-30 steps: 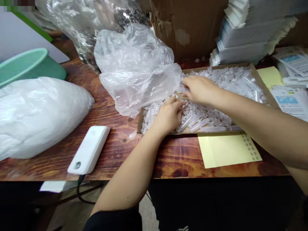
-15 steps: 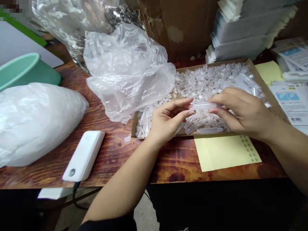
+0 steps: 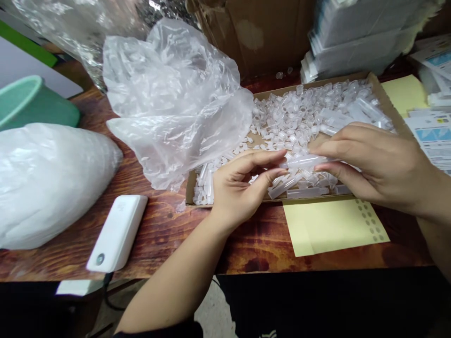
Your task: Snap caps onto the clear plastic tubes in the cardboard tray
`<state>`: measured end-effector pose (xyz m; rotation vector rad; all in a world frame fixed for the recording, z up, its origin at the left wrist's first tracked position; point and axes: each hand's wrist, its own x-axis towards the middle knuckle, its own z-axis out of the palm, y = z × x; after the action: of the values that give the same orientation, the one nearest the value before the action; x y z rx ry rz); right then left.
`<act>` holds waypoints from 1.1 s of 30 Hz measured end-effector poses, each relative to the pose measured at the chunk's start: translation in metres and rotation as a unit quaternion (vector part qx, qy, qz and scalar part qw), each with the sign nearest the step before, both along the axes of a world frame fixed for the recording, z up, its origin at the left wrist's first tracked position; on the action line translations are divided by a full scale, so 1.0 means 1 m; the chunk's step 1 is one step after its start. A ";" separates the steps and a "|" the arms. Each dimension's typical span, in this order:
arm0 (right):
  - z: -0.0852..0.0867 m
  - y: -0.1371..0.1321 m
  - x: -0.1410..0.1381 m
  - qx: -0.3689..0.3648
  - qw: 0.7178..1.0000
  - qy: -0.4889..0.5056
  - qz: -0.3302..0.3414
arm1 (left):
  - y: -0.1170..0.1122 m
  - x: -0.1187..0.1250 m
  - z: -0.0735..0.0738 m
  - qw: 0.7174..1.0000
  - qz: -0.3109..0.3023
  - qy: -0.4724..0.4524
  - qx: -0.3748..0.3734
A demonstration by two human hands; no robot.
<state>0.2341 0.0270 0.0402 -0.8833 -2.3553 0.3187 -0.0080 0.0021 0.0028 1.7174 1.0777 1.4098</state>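
A shallow cardboard tray (image 3: 190, 188) on the wooden table holds several clear plastic tubes and small caps. My right hand (image 3: 373, 164) pinches one clear tube (image 3: 305, 161) horizontally just above the tray's front part. My left hand (image 3: 237, 185) has its thumb and fingers pinched at the tube's left end, on something too small to make out. More loose tubes (image 3: 299, 190) lie under both hands.
A crumpled clear bag (image 3: 172, 103) overlaps the tray's left end. A white power bank (image 3: 118, 232) and a full white bag (image 3: 49, 180) lie left, beside a green basin (image 3: 31, 101). A yellow sheet (image 3: 331, 227) lies in front of the tray. Stacked packets (image 3: 355, 42) stand behind.
Both hands lifted out of the pile in the tray and came together. My right hand now holds one tube, with my left fingers at its end.
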 end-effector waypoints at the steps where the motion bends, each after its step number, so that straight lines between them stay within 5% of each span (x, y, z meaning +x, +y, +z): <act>1: -0.001 0.000 0.000 0.011 1.000 0.001 0.010 | -0.001 0.000 0.001 1.000 0.002 0.012 0.013; 6: -0.005 -0.002 0.001 -0.038 0.998 0.049 0.032 | -0.005 0.000 0.007 1.000 0.010 -0.002 0.002; 9: -0.008 -0.008 -0.003 -0.174 0.979 0.108 0.016 | -0.006 0.003 0.010 0.984 -0.009 -0.122 -0.133; 13: -0.015 -0.021 -0.017 -0.264 0.951 0.158 0.005 | -0.004 0.012 0.011 0.919 -0.038 -0.275 -0.280; 19: -0.023 -0.037 -0.034 -0.219 0.959 0.176 -0.028 | -0.010 0.023 0.008 0.892 -0.059 -0.341 -0.290; 26: -0.016 -0.043 -0.050 -0.292 0.923 0.247 -0.047 | -0.015 0.028 0.010 0.893 -0.073 -0.338 -0.288; 29: -0.016 -0.037 -0.056 -0.231 0.946 0.219 -0.060 | -0.016 0.030 0.013 0.910 -0.088 -0.307 -0.266; 33: -0.019 -0.009 -0.033 -0.110 0.992 0.050 -0.025 | -0.010 0.020 0.011 0.944 -0.063 -0.233 -0.227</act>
<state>0.2009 0.0182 0.0212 -1.0027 -2.2309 0.5971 0.0118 -0.0079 0.0136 1.0362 0.9148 1.2725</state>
